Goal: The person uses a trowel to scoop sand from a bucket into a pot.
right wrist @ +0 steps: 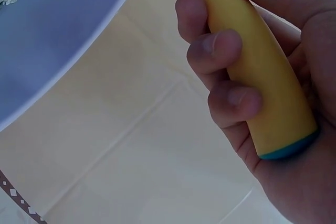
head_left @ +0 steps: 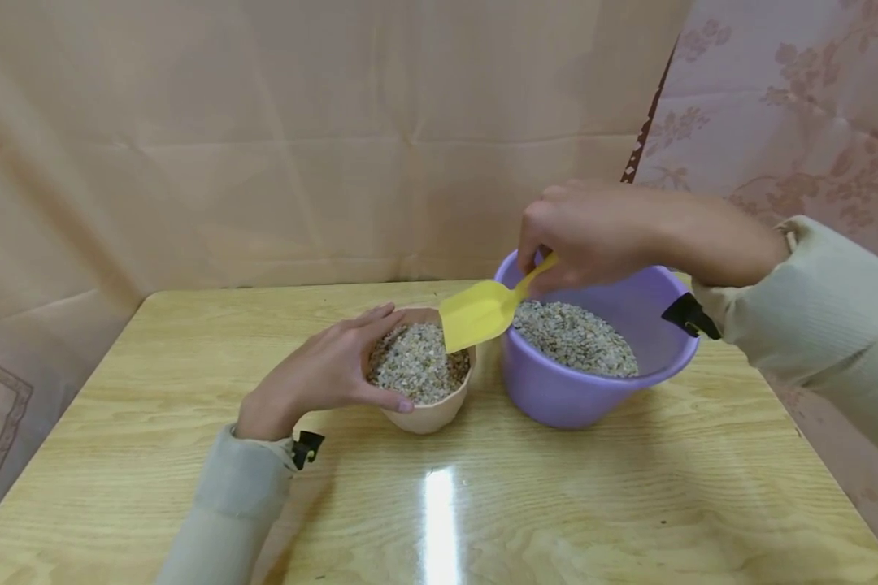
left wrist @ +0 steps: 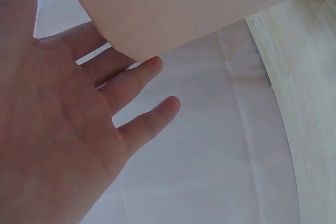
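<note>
In the head view a small beige pot (head_left: 426, 421) with faceted sides stands on the table, full of coarse gravel (head_left: 419, 361). My left hand (head_left: 329, 366) holds it from the left, thumb along the near rim and fingers round the far side. In the left wrist view, the pot's wall (left wrist: 173, 9) lies against some fingers, while the little finger sticks out free. My right hand (head_left: 588, 231) grips the handle (right wrist: 257, 72) of a yellow toy shovel (head_left: 479, 315), its end cap teal. The shovel's blade tilts down over the pot's right rim.
Right of the pot stands a larger purple tub (head_left: 563, 402), partly filled with similar gravel (head_left: 574, 337). Both rest on a wood-grain table (head_left: 161, 382). Beige cloth (head_left: 300, 146) hangs behind the table, and flowered cloth (head_left: 797, 106) hangs at the right.
</note>
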Tool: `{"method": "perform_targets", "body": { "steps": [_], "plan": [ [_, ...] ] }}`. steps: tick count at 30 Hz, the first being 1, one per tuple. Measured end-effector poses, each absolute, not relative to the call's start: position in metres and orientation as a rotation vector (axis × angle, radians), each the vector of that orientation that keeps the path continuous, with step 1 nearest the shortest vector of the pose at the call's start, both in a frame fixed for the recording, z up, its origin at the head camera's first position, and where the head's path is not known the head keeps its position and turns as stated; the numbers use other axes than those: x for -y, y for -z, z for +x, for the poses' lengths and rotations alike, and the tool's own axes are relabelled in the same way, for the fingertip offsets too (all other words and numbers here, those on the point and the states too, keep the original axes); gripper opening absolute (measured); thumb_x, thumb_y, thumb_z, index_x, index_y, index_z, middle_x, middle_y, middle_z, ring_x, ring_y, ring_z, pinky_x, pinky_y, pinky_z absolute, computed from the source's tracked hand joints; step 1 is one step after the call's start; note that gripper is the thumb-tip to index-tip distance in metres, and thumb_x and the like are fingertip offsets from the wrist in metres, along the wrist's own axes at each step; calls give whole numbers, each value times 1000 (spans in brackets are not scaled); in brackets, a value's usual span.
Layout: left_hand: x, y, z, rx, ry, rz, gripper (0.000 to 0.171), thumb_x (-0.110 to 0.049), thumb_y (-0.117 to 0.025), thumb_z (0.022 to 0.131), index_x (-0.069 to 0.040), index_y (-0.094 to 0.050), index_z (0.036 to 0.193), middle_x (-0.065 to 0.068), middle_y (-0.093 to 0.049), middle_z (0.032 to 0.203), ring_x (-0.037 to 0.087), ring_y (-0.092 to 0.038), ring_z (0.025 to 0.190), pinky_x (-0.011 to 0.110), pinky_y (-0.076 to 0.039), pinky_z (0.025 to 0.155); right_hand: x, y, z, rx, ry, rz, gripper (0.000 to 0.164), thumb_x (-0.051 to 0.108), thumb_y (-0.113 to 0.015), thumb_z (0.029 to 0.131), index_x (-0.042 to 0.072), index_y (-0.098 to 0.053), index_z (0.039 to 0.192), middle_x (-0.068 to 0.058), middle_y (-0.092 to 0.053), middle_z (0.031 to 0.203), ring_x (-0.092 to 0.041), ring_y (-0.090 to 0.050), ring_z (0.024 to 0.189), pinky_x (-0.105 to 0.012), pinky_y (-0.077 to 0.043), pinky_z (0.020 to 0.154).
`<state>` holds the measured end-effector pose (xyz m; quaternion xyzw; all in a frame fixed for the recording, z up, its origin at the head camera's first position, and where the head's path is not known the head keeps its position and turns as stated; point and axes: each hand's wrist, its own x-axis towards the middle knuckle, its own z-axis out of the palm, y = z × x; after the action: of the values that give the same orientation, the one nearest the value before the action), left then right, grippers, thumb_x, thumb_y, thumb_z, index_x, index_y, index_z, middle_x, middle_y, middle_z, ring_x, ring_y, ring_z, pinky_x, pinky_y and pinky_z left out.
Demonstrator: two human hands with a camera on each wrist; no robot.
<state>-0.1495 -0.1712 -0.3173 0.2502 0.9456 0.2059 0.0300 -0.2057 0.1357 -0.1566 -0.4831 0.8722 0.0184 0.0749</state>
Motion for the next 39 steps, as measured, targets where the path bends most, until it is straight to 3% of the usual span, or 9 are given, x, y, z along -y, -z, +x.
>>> {"method": "perform_targets", "body": {
  "steps": [7, 12, 18, 27, 34, 39],
  "plan": [
    [173, 315, -148, -2906, -621, 745, 122, -83, -71, 61, -19, -33, 157, 9, -27, 161, 37, -36, 141, 57, -38, 107, -151, 157, -207, -2649, 44, -1498, 4, 28, -81, 84, 25, -80, 87, 16, -67, 72, -5, -53, 59, -26, -46, 55],
    [173, 312, -148, -2916, -634, 742, 116, -82, -71, 63, -21, -36, 156, 10, -32, 160, 35, -39, 140, 56, -39, 107, -175, 158, -210, -2708, 113, -1409, 11, 30, -81, 84, 24, -80, 94, 14, -71, 80, -2, -58, 64, -25, -49, 57],
    [168, 304, -150, -2902, -668, 732, 99, -74, -67, 77, -20, -39, 154, 7, -36, 158, 29, -41, 140, 52, -38, 109, -204, 163, -216, -2755, 166, -1314, 18, 27, -82, 84, 20, -80, 101, 13, -71, 82, -3, -55, 60, -23, -47, 54],
    [149, 289, -150, -2922, -729, 838, 81, -67, -60, 88, -19, -46, 151, -2, -46, 151, 18, -47, 135, 42, -39, 110, -232, 175, -219, -2753, 260, -1300, 15, 25, -81, 85, 25, -79, 100, 16, -73, 85, -2, -58, 60, -23, -48, 52],
    [130, 278, -151, -2925, -696, 922, 75, -61, -61, 91, -17, -47, 150, 0, -48, 150, 19, -48, 135, 42, -40, 109, -241, 187, -222, -2752, 184, -1107, 14, 24, -81, 85, 23, -79, 99, 11, -73, 86, -3, -62, 66, -23, -52, 58],
    [116, 272, -153, -2895, -717, 1055, 71, -52, -66, 92, -12, -48, 149, -3, -65, 130, 17, -51, 132, 39, -38, 110, -244, 196, -226, -2723, 137, -1046, 13, 21, -81, 84, 23, -80, 97, 9, -73, 84, -3, -62, 66, -22, -52, 58]
  ]
}}
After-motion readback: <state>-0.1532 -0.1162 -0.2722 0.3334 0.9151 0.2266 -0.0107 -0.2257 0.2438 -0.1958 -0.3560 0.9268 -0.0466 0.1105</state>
